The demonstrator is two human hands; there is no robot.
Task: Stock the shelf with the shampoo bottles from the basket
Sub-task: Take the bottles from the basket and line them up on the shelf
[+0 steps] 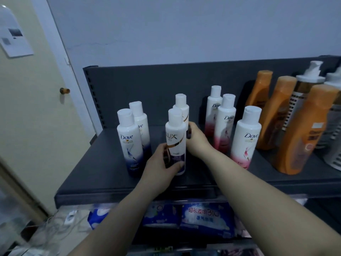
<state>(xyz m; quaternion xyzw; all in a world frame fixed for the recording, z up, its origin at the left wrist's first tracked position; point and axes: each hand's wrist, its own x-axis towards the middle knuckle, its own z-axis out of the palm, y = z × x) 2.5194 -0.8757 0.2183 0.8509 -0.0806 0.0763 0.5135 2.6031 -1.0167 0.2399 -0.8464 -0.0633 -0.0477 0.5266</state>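
A dark grey shelf (103,169) carries rows of white shampoo bottles. My left hand (158,169) is wrapped around the lower part of the front Lux bottle (175,133), which stands upright on the shelf. Behind it, my right hand (198,141) grips the base of the rear Lux bottle (181,106). Two blue Dove bottles (129,139) stand to the left. Three pink Dove bottles (244,139) stand in a line to the right. The basket is out of view.
Several orange bottles (302,133) and a white-pump bottle (302,84) crowd the shelf's right end. Blue packets (203,217) fill the shelf below. A cream door (36,111) with a knob stands at the left, with cables on the floor beneath.
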